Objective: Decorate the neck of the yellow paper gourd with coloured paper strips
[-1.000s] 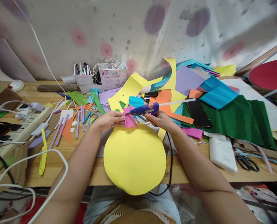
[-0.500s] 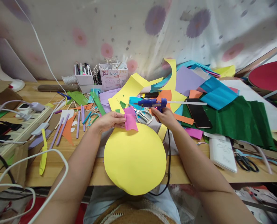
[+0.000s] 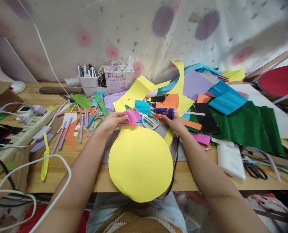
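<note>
Pinched in the fingers of my left hand (image 3: 115, 121) is a small pink paper piece (image 3: 133, 116), raised just above the top of a big yellow paper circle (image 3: 141, 165). The circle lies at the table's front edge and juts out over my lap. My right hand (image 3: 173, 121) is wrapped round a blue glue gun (image 3: 164, 111), whose nozzle points left toward the pink paper without touching it. A clear glue stick (image 3: 192, 113) pokes out of the gun's back. White-handled scissors (image 3: 150, 121) lie between my hands, beyond the circle.
Coloured paper sheets (image 3: 198, 84) pile up at the back. Purple paper tubes (image 3: 65, 135) and scraps lie left, near a power strip (image 3: 22, 136) and loose white cables. To the right are a phone (image 3: 206, 118), a white power bank (image 3: 231, 160) and black scissors (image 3: 255, 168).
The pink paper in my left hand has shifted slightly left and up, off the circle's top edge. The glue gun in my right hand has moved right and a little down, away from it.
</note>
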Motion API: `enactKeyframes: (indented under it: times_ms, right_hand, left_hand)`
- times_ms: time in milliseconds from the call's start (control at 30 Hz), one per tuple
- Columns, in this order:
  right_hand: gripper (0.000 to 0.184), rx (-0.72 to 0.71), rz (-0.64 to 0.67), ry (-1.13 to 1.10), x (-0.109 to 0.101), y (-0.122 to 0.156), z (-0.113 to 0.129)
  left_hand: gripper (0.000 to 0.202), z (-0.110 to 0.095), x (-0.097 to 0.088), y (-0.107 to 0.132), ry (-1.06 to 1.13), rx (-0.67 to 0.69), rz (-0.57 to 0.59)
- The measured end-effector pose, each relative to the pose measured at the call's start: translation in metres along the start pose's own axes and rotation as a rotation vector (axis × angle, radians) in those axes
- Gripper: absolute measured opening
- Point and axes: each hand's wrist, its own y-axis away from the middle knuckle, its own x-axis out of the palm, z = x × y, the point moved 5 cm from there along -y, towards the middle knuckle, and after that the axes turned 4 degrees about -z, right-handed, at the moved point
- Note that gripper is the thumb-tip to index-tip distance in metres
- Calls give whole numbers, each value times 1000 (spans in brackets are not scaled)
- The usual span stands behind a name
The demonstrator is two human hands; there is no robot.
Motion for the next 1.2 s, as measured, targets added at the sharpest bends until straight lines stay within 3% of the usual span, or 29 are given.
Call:
enactKeyframes:
  times_ms: [233,433,600,700,1000,1100,1200]
  right_hand:
    - [54,-77,110,30,-5,4,12]
    - [46,-106,111,487,-35,15,27]
    - [50,53,393,664,-46,33,32]
    - [53,-1,470,601,-42,40,43]
    - [54,-152,462,265,-18,43,65]
    - [49,-178,462,47,-5,44,74]
    - [43,-109,540,-307,12,45,89]
  left_hand:
    - [30,3,0,-2,11,25,7]
    - [24,4,-1,-3,14,19,-42]
    - [25,2,2,0,-2,9,-62]
    - [30,2,2,0,-15,20,-77]
    - [40,2,5,1,-47,47,-90]
    - [41,1,6,1,-55,58,-87]
    - [38,1,9,1,-51,71,-45]
